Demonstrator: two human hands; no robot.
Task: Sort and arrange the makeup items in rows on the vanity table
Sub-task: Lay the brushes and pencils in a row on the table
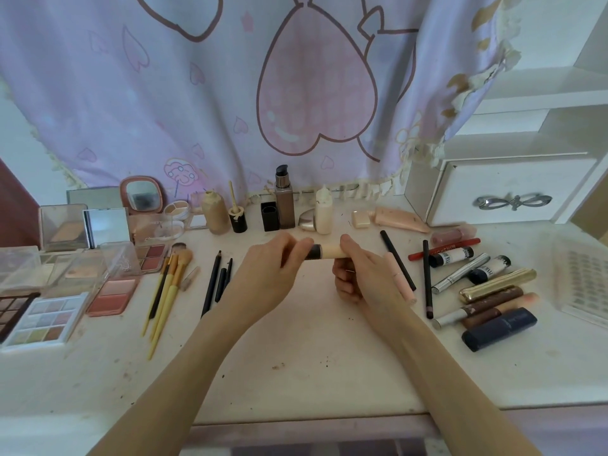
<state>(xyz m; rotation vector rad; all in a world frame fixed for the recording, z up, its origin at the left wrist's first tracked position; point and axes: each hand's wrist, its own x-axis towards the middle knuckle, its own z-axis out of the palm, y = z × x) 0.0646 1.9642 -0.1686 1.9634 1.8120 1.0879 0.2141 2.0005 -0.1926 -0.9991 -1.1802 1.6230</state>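
Both hands hold a small cream plastic concealer tube with a black cap (324, 252) level, above mid-bench. Left hand (273, 274) grip pinched on the black cap end; right hand (360, 274) grip curled round the cream body end. Tube slightly blurred, no label readable. White bench (296, 366) under it, speckled with crumbs. Left of the hands: black pencils (217, 281), yellow-handled brushes (166, 291), blush and eyeshadow palettes (113, 291). Right: mascara and lipstick tubes (487, 284). Behind: tall brown pump foundation bottle (284, 199).
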